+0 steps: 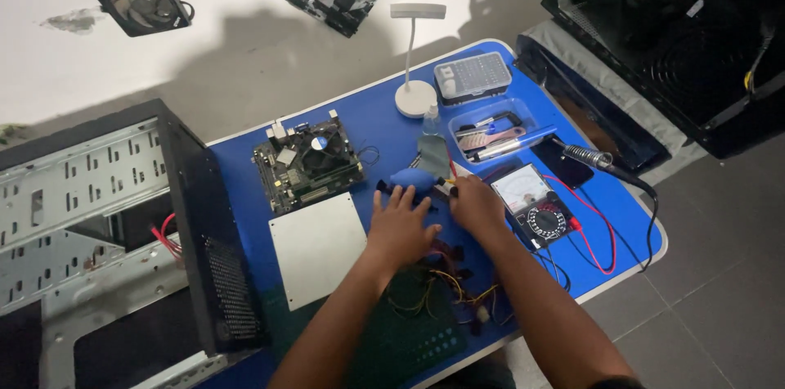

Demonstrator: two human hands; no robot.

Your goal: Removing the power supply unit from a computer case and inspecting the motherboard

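Observation:
My left hand [399, 225] lies flat with fingers spread on the blue table [384, 123], just below a blue rubber air blower [411, 179]. My right hand [476, 202] is curled beside it, fingertips at the blower's right end and a small red-tipped tool; whether it grips anything is unclear. A bundle of coloured wires [437, 284] lies under my forearms. A motherboard with a fan [308, 165] sits left of the blower, and an analogue multimeter [536, 206] with red and black leads sits right of my right hand.
An open computer case [106, 225] lies at the left. A grey metal plate [317, 247], a white desk lamp [414, 62], a screwdriver bit box [473, 76], a clear tool tray [493, 132] and a soldering iron [593, 158] surround the hands. Another case [679, 29] stands at right.

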